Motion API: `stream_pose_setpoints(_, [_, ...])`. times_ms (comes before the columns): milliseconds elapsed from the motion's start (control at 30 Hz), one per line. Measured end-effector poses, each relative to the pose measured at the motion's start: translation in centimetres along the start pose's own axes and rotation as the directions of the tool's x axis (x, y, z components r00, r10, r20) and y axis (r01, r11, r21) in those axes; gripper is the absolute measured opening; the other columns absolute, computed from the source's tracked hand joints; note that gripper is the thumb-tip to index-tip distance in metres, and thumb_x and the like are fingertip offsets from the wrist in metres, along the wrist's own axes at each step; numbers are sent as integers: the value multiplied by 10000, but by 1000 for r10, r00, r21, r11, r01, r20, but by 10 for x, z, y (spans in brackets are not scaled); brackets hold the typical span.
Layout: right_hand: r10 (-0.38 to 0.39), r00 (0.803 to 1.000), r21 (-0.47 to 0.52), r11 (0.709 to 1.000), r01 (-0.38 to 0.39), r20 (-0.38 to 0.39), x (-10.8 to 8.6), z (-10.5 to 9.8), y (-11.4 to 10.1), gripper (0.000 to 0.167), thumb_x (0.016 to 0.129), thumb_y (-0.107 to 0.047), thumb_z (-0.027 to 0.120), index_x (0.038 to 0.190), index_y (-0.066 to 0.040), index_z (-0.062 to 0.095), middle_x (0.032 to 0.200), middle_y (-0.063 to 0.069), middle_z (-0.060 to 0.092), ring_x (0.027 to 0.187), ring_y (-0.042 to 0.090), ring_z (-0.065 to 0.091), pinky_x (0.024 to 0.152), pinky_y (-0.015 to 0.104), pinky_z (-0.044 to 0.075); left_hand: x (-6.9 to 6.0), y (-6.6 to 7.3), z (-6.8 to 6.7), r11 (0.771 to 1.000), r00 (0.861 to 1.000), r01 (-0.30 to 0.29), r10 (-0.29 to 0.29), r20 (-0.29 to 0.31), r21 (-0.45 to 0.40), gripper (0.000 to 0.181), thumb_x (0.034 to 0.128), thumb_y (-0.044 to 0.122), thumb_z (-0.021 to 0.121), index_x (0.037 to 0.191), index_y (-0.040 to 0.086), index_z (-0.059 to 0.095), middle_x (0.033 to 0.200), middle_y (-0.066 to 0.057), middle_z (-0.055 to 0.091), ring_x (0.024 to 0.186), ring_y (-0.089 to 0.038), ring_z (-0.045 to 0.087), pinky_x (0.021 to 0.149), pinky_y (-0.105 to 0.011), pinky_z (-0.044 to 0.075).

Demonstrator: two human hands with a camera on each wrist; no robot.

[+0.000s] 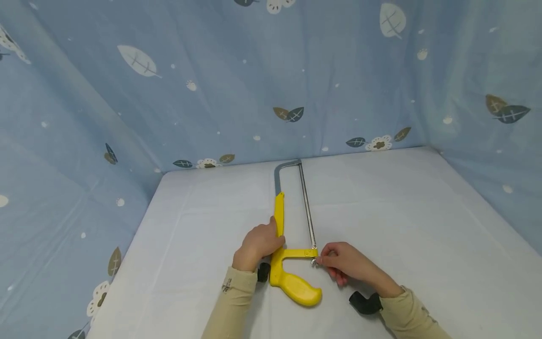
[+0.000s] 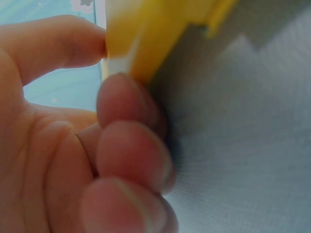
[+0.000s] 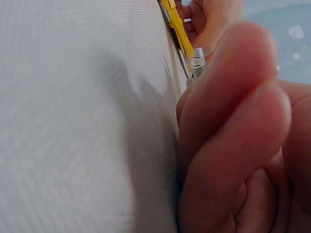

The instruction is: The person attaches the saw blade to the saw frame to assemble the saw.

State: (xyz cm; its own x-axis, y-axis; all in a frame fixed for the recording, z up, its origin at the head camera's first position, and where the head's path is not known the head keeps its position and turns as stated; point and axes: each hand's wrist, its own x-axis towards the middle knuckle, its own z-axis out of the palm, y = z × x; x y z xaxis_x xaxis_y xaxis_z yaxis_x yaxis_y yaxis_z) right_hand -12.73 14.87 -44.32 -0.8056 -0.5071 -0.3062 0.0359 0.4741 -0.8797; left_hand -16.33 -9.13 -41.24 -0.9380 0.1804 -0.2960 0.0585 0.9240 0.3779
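A hacksaw (image 1: 299, 288) with a yellow handle and grey front frame lies flat on the white surface, handle toward me. Its narrow blade (image 1: 306, 202) runs along the right side. My left hand (image 1: 259, 242) grips the yellow frame bar above the handle; the left wrist view shows thumb and fingertips (image 2: 129, 150) against the yellow edge. At the blade's near end, my right hand (image 1: 349, 261) pinches the small metal wing nut (image 1: 314, 262) with thumb and index finger. In the right wrist view a threaded bolt (image 3: 197, 70) shows beyond the fingers, which partly hide the nut.
A white cloth-covered table (image 1: 211, 212) spreads around the saw. Blue leaf-patterned curtains (image 1: 237, 94) hang along its back and sides. Black wrist-worn pieces (image 1: 365, 303) sit by both cuffs, close to the table.
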Motion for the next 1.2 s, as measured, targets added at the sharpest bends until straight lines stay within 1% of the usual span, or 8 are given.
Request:
stream_pose_setpoints(200, [-13,1000,-17,1000,13,6,1,1,3,301,844,-380,573,844,-80,597,525,3,507,364,131,466,370,265,401,0,-2,2,1000,1000,-11,11,-15,4,716,836,303,491,1405,-16,197,677,-59,498,508,-179,450,467,-293,363])
stream_pose_setpoints(367, [1,1000,-17,1000,-1,8,1,2,2,312,857,-395,548,813,-92,610,533,8,517,367,128,465,373,258,395,0,-2,3,1000,1000,-18,18,-14,9,720,831,302,486,1404,-20,193,657,-54,493,504,-174,442,465,-289,357])
stream_pose_setpoints(500, [17,1000,-23,1000,-17,1,1,2,1,351,852,-437,533,802,-101,618,531,16,522,365,133,461,373,262,390,0,-1,2,1000,1000,-18,18,-20,10,718,835,304,491,1405,-17,197,647,-54,495,497,-173,442,458,-289,357])
stream_pose_setpoints(733, [37,999,-17,999,-37,7,0,4,0,371,838,-463,540,820,-101,620,540,26,532,362,132,454,373,257,385,0,0,2,1000,1000,-10,11,-13,14,715,839,304,498,1406,-13,198,657,-52,495,499,-171,449,458,-286,361])
stream_pose_setpoints(967, [2,1000,-12,1000,-2,21,1,3,2,298,866,-383,537,848,-100,629,553,40,553,366,135,463,369,253,381,0,-1,2,1000,1000,-11,11,-8,0,717,840,304,499,1407,-11,195,676,-53,498,508,-171,451,466,-286,364])
stream_pose_setpoints(1100, [-2,1000,-20,1000,2,15,0,2,3,286,852,-380,561,868,-98,609,528,19,522,366,137,465,374,257,381,-1,0,2,1000,1000,-9,9,-13,-3,711,839,294,507,1403,-17,205,686,-52,492,520,-172,452,472,-286,362])
stream_pose_setpoints(1200, [11,1000,-20,1000,-10,1,0,0,3,305,831,-391,586,888,-91,575,510,6,496,357,137,453,372,255,371,-2,1,1,1000,1000,-7,7,-15,-13,710,838,286,507,1402,-20,205,677,-59,496,516,-176,450,468,-286,358])
